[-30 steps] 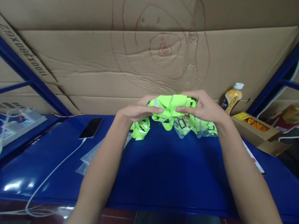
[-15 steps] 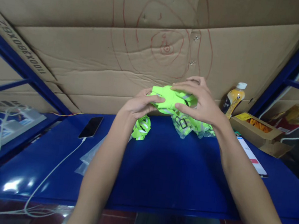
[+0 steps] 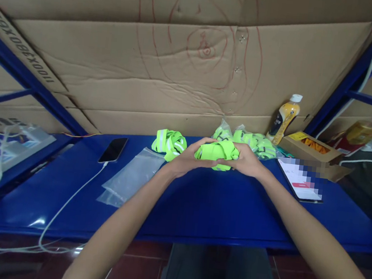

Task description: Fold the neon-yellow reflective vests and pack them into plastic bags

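Both my hands grip a rolled bundle of neon-yellow reflective strap (image 3: 217,152) just above the blue table. My left hand (image 3: 192,158) is closed around its left end, with the fingers behind and the thumb along the front. At the other end, my right hand (image 3: 246,160) wraps the bundle. A second rolled reflective strap (image 3: 169,143), with silver stripes, lies on the table beyond my left wrist. Behind my right hand are several yellow straps in clear plastic bags (image 3: 256,143). Flat clear zip bags (image 3: 134,176) lie beside my left forearm.
A black phone (image 3: 113,150) on a white cable lies to the left, near a power strip (image 3: 12,151). To the right are a lit phone (image 3: 298,181), a juice bottle (image 3: 284,119) and an open cardboard box (image 3: 311,147). A cardboard wall (image 3: 150,95) stands behind the table (image 3: 211,214).
My hands have lowered the strap bundle toward the table, and it looks more compact. My right hand's fingers have closed around its end. The view has shifted slightly, showing more of the clear bags.
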Demonstrator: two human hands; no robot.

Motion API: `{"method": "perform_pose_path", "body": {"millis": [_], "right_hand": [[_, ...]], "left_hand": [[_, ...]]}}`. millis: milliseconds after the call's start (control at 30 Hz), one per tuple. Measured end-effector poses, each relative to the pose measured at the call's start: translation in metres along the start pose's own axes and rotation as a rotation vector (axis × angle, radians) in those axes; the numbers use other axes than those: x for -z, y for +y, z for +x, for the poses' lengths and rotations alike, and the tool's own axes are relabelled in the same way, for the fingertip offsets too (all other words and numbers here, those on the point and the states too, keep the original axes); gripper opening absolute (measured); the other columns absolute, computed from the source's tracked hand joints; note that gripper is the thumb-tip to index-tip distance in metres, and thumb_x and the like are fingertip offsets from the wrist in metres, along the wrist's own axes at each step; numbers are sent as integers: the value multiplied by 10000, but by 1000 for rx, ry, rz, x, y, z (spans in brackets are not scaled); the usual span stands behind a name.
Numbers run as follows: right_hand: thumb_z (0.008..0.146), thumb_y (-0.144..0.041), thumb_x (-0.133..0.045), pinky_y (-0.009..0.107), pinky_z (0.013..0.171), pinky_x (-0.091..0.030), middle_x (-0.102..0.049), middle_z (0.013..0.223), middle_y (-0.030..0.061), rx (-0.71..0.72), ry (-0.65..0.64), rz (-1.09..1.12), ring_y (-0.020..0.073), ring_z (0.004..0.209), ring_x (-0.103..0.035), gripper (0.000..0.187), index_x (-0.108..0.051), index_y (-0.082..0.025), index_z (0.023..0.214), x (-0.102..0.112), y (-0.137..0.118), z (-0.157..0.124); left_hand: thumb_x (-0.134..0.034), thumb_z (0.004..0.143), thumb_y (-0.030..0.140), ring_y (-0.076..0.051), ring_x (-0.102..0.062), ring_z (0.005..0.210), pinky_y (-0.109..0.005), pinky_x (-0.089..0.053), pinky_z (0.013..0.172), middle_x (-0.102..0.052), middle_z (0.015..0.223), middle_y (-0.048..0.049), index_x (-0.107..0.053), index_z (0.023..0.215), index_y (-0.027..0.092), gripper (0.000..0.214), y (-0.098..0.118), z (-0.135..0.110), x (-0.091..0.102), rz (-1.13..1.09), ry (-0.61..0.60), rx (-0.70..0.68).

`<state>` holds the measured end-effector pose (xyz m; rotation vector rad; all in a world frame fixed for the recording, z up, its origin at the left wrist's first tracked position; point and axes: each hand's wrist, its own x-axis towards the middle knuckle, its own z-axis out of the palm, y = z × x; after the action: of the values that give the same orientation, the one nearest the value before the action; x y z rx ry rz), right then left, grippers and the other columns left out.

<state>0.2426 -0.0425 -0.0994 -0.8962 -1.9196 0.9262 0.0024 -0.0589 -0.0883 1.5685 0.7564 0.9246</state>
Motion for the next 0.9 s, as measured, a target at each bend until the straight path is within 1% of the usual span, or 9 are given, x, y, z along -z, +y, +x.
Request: {"method": "perform_pose_path", "body": {"millis": [133,233,300,367,467,600,700,767,900], "right_hand": [[785,-523,-901,292,662,-552,-737,869,29,12,-63,-70,174,738,-657,454,-733,-156,995,-2,7,-9],[808,-594,-868,434,867,-619,-770,1162,126,85,-25,-297,286,1005,-732,623,-728,-163,1235,0,0,-12],[804,-633,-861,573,1084,-557,-654,1455,226,230,136,-495,390,1310,-654,864,-620,-138,1471,-3,-7,-15],[833,-623,-843,626,1238,-429,-491,1632,270,440,253,-642,421,1518,-495,995,-484,-121,1614,-9,-12,-19],[924,-595,-772,609,1287,-381,-472,1673,225,643,161,-743,388,1574,-449,892,-455,-183,1649,-21,-11,-20],[1018,-609,-660,524,1144,-528,-617,1541,198,484,89,-590,344,1384,-636,704,-561,-175,1563,-27,2,-15],[1075,-596,-569,396,988,-565,-767,1256,126,277,140,-341,262,1129,-730,505,-725,-177,1310,-21,5,-10],[1070,-641,-541,333,849,-531,-770,1000,66,167,170,-221,216,935,-709,504,-754,-186,1027,-17,2,-7],[1011,-724,-559,287,649,-359,-505,683,-20,109,148,-108,130,669,-475,610,-539,-194,710,-18,-8,-6]], "left_hand": [[-972,748,380,-184,-685,958,-273,-556,807,-734,1145,-64,-731,1284,227,606,-16,-4,-10,-52,84,55],[-1000,691,366,-155,-660,822,-248,-530,723,-743,982,-43,-767,1141,176,540,-23,0,-7,-74,166,64],[-1009,664,355,-149,-652,777,-248,-527,688,-745,949,-30,-771,1121,177,545,-23,2,-2,-102,210,75],[-1005,670,369,-150,-653,748,-255,-532,675,-746,921,-23,-775,1106,178,528,-21,1,1,-111,234,90],[-991,702,393,-164,-671,770,-275,-547,717,-752,921,-31,-786,1099,171,500,-15,-3,1,-93,224,82],[-982,728,387,-165,-666,833,-266,-541,773,-755,967,-40,-792,1101,155,479,-10,-9,-5,-7,145,11],[-976,736,392,-169,-662,876,-263,-547,802,-741,999,-45,-772,1101,152,482,-7,-10,-9,49,117,-5],[-990,706,377,-171,-654,876,-262,-548,780,-723,1006,-41,-734,1160,159,565,-6,-11,-10,82,139,13],[-992,683,332,-166,-636,880,-240,-519,707,-711,1140,-49,-613,1417,206,836,0,-13,-7,186,154,62]]}}
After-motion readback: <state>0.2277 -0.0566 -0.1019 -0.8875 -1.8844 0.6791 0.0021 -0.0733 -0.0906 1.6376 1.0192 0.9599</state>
